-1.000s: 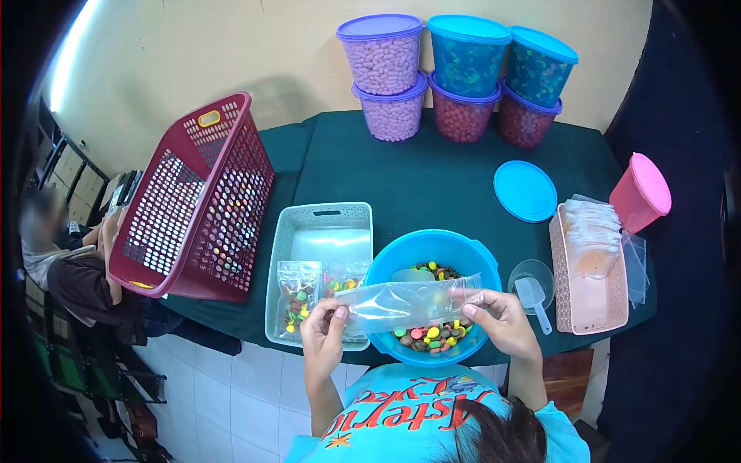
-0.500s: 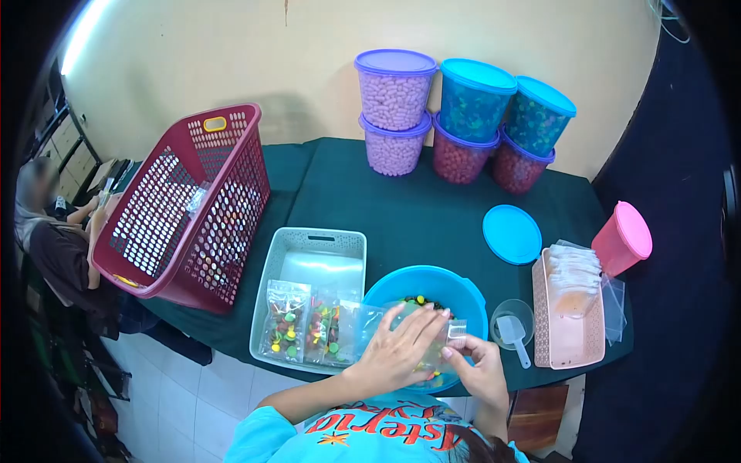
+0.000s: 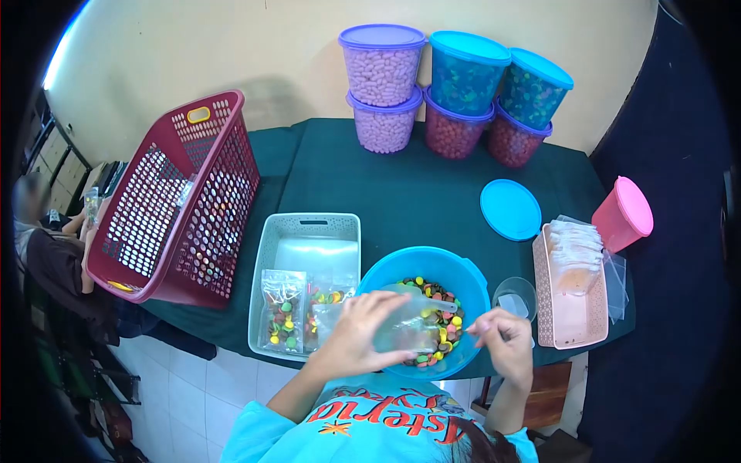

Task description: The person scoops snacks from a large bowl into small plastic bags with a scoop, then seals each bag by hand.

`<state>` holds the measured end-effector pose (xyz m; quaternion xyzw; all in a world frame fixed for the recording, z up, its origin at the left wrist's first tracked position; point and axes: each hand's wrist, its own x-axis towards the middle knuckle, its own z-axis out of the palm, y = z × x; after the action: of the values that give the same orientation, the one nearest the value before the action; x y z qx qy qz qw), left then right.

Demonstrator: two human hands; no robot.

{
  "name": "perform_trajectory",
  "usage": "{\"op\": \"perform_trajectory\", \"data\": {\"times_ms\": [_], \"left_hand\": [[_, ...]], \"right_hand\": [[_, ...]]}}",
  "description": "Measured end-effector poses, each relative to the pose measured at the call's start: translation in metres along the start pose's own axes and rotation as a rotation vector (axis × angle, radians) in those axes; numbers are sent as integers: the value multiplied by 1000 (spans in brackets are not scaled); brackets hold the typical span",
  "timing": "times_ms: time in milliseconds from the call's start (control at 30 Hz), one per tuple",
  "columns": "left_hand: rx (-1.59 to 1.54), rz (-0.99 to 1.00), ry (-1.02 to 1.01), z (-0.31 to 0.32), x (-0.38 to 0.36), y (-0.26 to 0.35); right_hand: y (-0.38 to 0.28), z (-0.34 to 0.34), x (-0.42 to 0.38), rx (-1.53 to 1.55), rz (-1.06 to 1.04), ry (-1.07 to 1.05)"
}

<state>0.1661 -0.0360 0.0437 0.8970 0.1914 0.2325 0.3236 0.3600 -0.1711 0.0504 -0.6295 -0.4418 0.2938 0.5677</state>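
My left hand (image 3: 356, 330) grips a clear zip bag (image 3: 405, 324) tilted over the blue basin (image 3: 471, 282). Round colourful candies (image 3: 451, 324) lie in the basin, some showing past the bag. My right hand (image 3: 505, 347) is apart from the bag, by the basin's right rim, fingers curled and thumb and forefinger close together; whether anything is between them is hidden. Just beyond it, a white scoop (image 3: 512, 304) rests in a small clear bowl (image 3: 525, 289), its handle partly behind my hand. Filled candy bags (image 3: 284, 312) lie in the grey-green tray (image 3: 305, 231) on the left.
A maroon laundry basket (image 3: 224, 193) stands far left, a person (image 3: 50, 255) beyond it. Stacked candy tubs (image 3: 463, 92) line the wall. Right of the basin are a blue lid (image 3: 510, 210), a pink basket (image 3: 583, 324) with flat bags (image 3: 575, 251), and a pink container (image 3: 624, 216).
My right hand has let go of the bag and moved right, towards the scoop. My left hand has shifted left, still holding the bag. The view has tilted slightly downward.
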Motion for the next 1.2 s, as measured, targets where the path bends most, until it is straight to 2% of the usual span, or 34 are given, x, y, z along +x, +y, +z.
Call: {"op": "perform_trajectory", "data": {"times_ms": [133,200,267,300,367,467,600,933,1200], "left_hand": [[-131,-127,83,-12,-29,-16],[-85,-116,97,-14,-39,-16],[-76,-189,156,-15,-49,-9],[-100,-206,178,-14,-55,-6],[-135,-234,210,-9,-67,-1],[-173,-287,264,1,-78,9],[-241,-330,304,16,-83,21],[-304,-351,203,35,-82,27],[-305,-295,123,26,-75,15]], "right_hand": [[-3,-1,43,-346,-47,-240],[16,14,73,-637,-168,-393],[33,33,95,-931,-137,-641],[40,43,101,-925,-144,-644],[53,61,110,-1367,-91,-995],[67,79,116,-1545,-59,-1109],[78,82,122,-1590,-66,-1117],[97,78,122,-1587,-40,-1110],[79,68,109,-1529,34,-975]]}}
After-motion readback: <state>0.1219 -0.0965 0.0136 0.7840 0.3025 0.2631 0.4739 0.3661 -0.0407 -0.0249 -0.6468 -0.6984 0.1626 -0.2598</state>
